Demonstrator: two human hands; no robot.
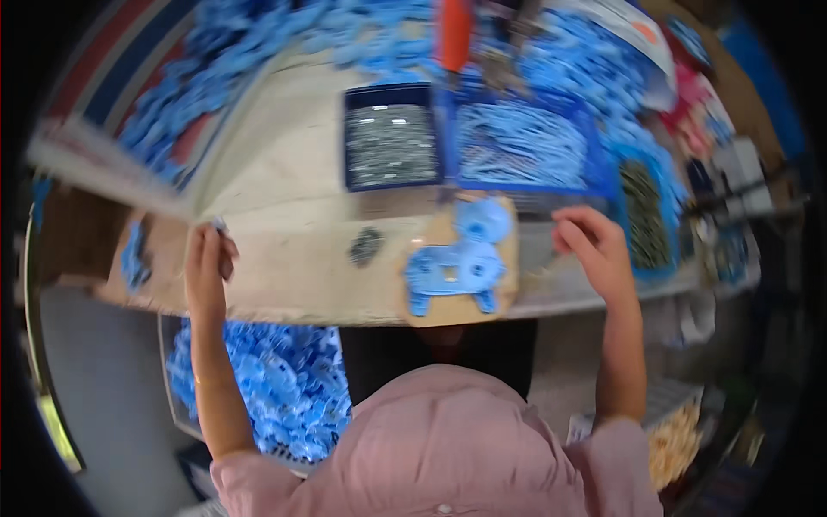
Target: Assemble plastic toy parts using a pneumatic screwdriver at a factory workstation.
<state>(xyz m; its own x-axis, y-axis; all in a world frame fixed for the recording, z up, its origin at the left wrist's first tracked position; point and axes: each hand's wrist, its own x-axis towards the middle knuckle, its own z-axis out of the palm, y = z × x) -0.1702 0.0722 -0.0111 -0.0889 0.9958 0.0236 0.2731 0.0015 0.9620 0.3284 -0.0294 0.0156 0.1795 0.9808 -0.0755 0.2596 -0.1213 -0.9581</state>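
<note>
On a tan wooden board point(504, 302) at the table's near edge lies a flat blue animal-shaped piece point(455, 269) with a rounded top and two legs. Off to the left, over the tabletop, my left hand point(209, 258) is closed, with a small pale bit at its fingertips too blurred to name. My right hand point(596, 250) hovers to the right of the board, its thumb and fingers drawn together; what they hold, if anything, does not show. Neither hand touches the blue piece. A little pile of small dark metal parts point(366, 246) lies left of the board.
Behind the board stand a dark tray of small metal parts point(392, 146) and a blue basket of light blue strips point(521, 146). A blue tray of thin brownish pieces point(644, 215) sits right. Blue pieces heap at the back point(594, 73) and fill a crate point(276, 388) below left. An orange-handled tool point(454, 34) hangs above.
</note>
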